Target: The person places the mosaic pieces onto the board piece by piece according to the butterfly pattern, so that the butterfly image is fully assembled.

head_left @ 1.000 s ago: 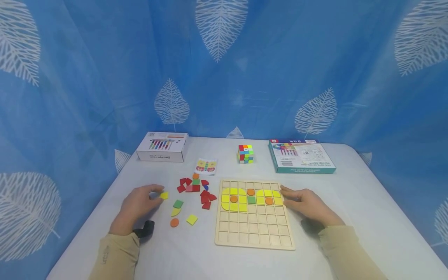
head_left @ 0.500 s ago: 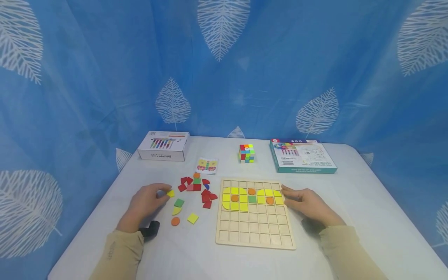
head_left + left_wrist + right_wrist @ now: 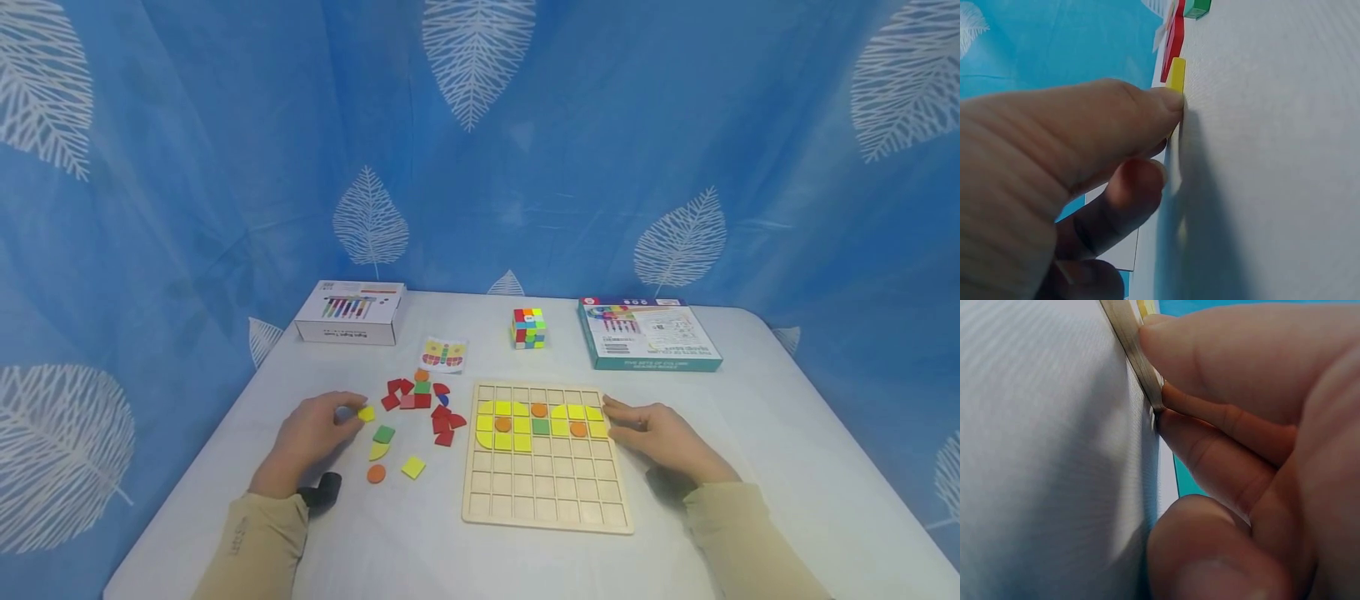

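My left hand pinches a small yellow square tile between thumb and forefinger. In the left wrist view that yellow tile stands on edge close above the white cloth; its lower part is hidden by the thumb. My right hand rests its thumb and fingertips against the right edge of a wooden grid board. The right wrist view shows the thumb pressed to the board's edge. Yellow tiles, orange discs and a green square tile fill part of the board's upper rows.
Left of the board lie red tiles, a green tile, a yellow quarter-round, an orange disc and a yellow square. Behind are a pattern card, a puzzle cube, a white box and a teal-edged box.
My left hand has moved a little to the right with the yellow tile, then stayed nearly still over the last half second. The right hand keeps its place at the board's edge.
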Demonstrator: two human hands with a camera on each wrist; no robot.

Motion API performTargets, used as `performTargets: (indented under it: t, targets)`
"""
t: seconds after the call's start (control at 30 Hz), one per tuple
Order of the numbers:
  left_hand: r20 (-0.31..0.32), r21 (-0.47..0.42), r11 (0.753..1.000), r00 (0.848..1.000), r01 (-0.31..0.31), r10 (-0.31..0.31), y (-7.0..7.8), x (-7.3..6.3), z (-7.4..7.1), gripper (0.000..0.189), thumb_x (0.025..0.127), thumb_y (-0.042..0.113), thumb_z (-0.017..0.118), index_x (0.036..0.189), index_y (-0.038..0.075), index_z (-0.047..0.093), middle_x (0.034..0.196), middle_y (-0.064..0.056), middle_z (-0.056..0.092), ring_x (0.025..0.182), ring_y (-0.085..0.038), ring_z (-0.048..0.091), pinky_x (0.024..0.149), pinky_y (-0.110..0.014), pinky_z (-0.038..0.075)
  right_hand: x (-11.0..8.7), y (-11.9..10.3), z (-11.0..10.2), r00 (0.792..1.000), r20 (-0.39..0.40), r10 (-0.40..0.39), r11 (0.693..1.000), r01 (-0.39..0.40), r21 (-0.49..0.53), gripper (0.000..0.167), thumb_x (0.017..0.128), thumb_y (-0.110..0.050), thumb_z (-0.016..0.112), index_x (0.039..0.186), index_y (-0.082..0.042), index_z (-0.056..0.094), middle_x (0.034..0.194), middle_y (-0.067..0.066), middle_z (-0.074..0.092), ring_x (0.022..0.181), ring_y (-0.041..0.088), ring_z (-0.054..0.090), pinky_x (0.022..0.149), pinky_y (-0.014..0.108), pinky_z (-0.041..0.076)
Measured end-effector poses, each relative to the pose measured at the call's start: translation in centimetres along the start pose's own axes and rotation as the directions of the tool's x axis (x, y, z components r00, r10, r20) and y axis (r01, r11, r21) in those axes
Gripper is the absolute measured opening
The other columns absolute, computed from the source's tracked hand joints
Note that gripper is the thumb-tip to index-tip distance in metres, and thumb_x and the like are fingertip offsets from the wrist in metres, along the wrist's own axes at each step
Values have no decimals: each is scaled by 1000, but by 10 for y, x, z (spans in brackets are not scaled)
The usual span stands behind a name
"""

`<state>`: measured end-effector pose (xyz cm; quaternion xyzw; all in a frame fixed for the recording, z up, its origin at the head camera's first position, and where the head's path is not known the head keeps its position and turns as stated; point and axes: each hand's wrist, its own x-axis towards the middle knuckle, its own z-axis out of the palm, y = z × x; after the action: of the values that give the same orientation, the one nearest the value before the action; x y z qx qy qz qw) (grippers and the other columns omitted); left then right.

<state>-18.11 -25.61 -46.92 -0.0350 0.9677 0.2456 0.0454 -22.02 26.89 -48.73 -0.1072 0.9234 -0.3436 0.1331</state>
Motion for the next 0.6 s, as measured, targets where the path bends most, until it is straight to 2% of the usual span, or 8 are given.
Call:
performTargets:
  t: [0.2, 0.37, 0.6]
  targets:
    - [-6, 6, 1000, 1000, 0, 0, -1, 1, 1, 43, 92, 21, 78, 134, 15, 68, 140, -14, 64, 123, -36, 60, 101, -58, 51, 0, 1, 0, 1000, -3, -5, 1000, 5, -11, 52, 95, -40, 72, 142, -19, 63, 157, -4, 48, 151, 39, 33, 118, 63, 28]
    - [-14, 8, 1000, 1000, -12, 12, -2, 3, 3, 42, 92, 20, 78, 132, 15, 69, 137, -12, 65, 116, -33, 62, 99, -56, 53, 0, 2, 1, 1000, -7, -5, 1000, 5, -6, 52, 95, -40, 72, 142, -19, 63, 156, -4, 48, 151, 38, 33, 118, 63, 28]
    - [-19, -2, 999, 999, -33, 33, -1, 2, 4, 42, 91, 21, 79, 132, 14, 69, 136, -12, 66, 118, -34, 63, 98, -55, 54, 1, 1, 1, 1000, -8, 3, 1000, -3, -10, 51, 95, -42, 72, 141, -21, 64, 156, -6, 48, 151, 38, 33, 118, 63, 27]
